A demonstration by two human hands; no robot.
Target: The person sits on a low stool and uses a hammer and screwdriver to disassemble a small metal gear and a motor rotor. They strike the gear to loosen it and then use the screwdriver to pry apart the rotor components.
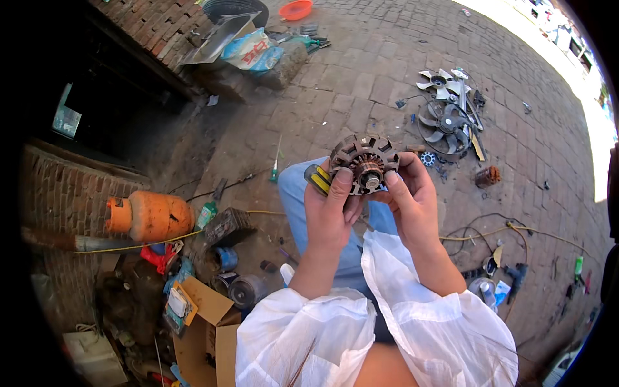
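Above my knees I hold a motor armature (363,151) between both hands. It has a ring of dark metal teeth, copper windings and a shaft end facing up toward me. My left hand (332,203) is closed on its left side, the thumb pressed beside the windings. A yellow and black tool handle (317,179), like a screwdriver's, also sits in that hand; its far end is hidden. On the opposite side, my right hand (412,197) grips the armature, with its thumb near the shaft.
Fan blades (445,122) and metal parts lie ahead on the right, near a copper coil (487,177). At left lies an orange gas cylinder (161,216). A cardboard box (205,306) stands at lower left. Yellow cable (548,233) crosses the brick paving; a drill-like tool (516,278) lies at right.
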